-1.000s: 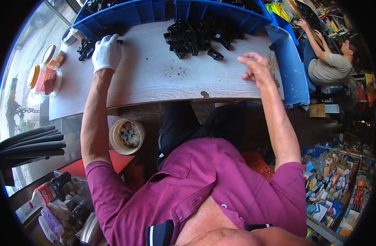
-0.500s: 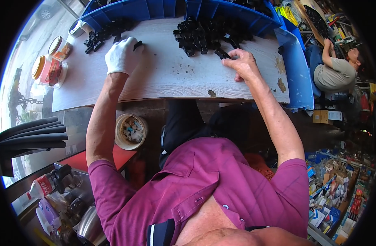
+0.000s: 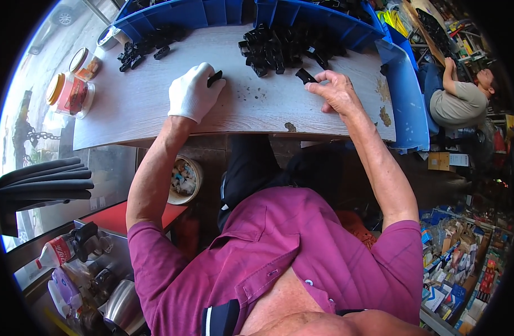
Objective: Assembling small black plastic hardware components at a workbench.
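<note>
My left hand (image 3: 194, 92), in a white knit glove, is closed over the left-middle of the table, with a small black part (image 3: 215, 78) sticking out past its fingers. Bare, my right hand (image 3: 336, 91) pinches another small black piece (image 3: 305, 75) between thumb and fingers, just in front of a big pile of black parts (image 3: 279, 47). A smaller pile of similar black parts (image 3: 136, 53) lies at the far left, and one single black part (image 3: 162, 52) rests beside it. The exact kind of these parts is too small to make out.
Blue bins (image 3: 181, 19) line the table's (image 3: 139, 112) far edge, and a pale blue tray (image 3: 405, 101) borders its right end. Lidded jars (image 3: 69, 95) stand at the left edge. Below is a waste bucket (image 3: 196, 193). A person (image 3: 458, 101) sits off to the right.
My left hand has moved right and nearer from the small pile, leaving a single black part there. My right hand has barely shifted, still pinching its piece.
</note>
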`<state>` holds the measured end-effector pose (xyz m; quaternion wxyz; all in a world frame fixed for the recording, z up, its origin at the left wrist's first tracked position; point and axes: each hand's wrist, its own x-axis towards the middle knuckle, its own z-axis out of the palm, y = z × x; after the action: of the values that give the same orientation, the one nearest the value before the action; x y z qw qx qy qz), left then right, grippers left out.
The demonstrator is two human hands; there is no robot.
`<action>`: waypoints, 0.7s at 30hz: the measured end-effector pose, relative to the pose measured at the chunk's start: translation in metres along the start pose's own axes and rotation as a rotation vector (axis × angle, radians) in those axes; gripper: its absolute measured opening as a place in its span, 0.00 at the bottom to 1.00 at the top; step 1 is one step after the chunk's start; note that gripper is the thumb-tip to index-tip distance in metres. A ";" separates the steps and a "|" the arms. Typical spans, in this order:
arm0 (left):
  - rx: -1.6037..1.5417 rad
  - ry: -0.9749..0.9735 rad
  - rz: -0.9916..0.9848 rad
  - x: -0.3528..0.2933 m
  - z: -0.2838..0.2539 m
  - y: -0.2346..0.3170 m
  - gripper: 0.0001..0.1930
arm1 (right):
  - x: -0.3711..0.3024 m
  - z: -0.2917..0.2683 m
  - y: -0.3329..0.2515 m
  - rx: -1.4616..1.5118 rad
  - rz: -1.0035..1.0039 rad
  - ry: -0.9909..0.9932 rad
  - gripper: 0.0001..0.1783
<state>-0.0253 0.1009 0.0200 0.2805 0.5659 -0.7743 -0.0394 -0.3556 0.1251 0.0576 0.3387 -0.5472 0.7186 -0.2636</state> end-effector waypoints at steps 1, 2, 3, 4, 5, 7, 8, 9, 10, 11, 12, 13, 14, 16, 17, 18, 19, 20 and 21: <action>0.001 0.001 0.002 0.000 -0.001 0.002 0.14 | 0.000 -0.001 -0.001 -0.002 0.002 -0.013 0.23; 0.024 -0.011 0.016 -0.001 -0.002 0.004 0.14 | 0.000 -0.001 -0.001 -0.004 0.004 -0.025 0.23; 0.046 -0.022 0.030 -0.001 -0.002 0.006 0.15 | 0.000 -0.001 -0.001 -0.003 0.004 -0.024 0.23; 0.046 -0.022 0.033 -0.002 -0.002 0.008 0.15 | 0.000 0.000 0.001 0.007 -0.002 -0.020 0.23; 0.035 0.045 0.063 -0.003 -0.001 0.009 0.16 | 0.000 0.000 0.002 0.018 -0.008 -0.016 0.23; 0.024 0.112 0.092 -0.005 0.002 0.007 0.17 | 0.001 0.001 0.003 0.012 -0.006 -0.019 0.22; 0.027 0.112 0.062 -0.005 0.004 0.001 0.17 | 0.001 0.001 0.002 0.005 -0.005 -0.025 0.22; 0.029 0.112 0.032 -0.005 0.006 -0.003 0.18 | 0.000 0.002 0.002 0.005 -0.007 -0.025 0.22; 0.029 0.112 0.031 -0.004 0.006 -0.005 0.18 | 0.000 0.004 0.001 0.001 -0.008 -0.013 0.22; 0.030 0.083 0.065 -0.004 0.006 -0.006 0.16 | -0.001 0.005 0.000 -0.003 -0.009 -0.002 0.21; 0.030 0.053 0.099 -0.004 0.006 -0.006 0.14 | -0.003 0.004 -0.001 -0.003 -0.010 -0.003 0.21; 0.029 0.053 0.101 -0.004 0.004 -0.003 0.14 | -0.006 0.002 -0.004 -0.022 0.001 -0.038 0.22; 0.028 0.039 0.121 -0.005 0.002 0.002 0.12 | -0.007 0.000 -0.006 -0.041 0.012 -0.074 0.22; 0.028 0.047 0.171 -0.011 -0.001 0.017 0.09 | -0.007 -0.001 -0.007 -0.040 0.000 -0.106 0.22; 0.029 0.069 0.203 -0.015 -0.002 0.025 0.08 | -0.008 -0.002 -0.007 -0.040 -0.012 -0.140 0.21; 0.053 0.053 0.201 -0.019 0.003 0.027 0.09 | -0.008 -0.001 -0.005 -0.039 -0.007 -0.133 0.21; 0.051 0.054 0.203 -0.022 0.004 0.029 0.09 | -0.009 0.003 -0.005 -0.014 -0.045 -0.133 0.20; 0.006 0.070 0.193 -0.024 0.006 0.033 0.10 | -0.009 0.005 -0.005 0.011 -0.083 -0.132 0.18; -0.039 0.085 0.183 -0.024 0.008 0.037 0.11 | -0.010 0.006 -0.006 0.006 -0.091 -0.139 0.18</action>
<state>-0.0557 0.1341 0.0183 0.3264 0.4882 -0.8094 -0.0048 -0.3456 0.1336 0.0602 0.3768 -0.5952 0.6672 -0.2421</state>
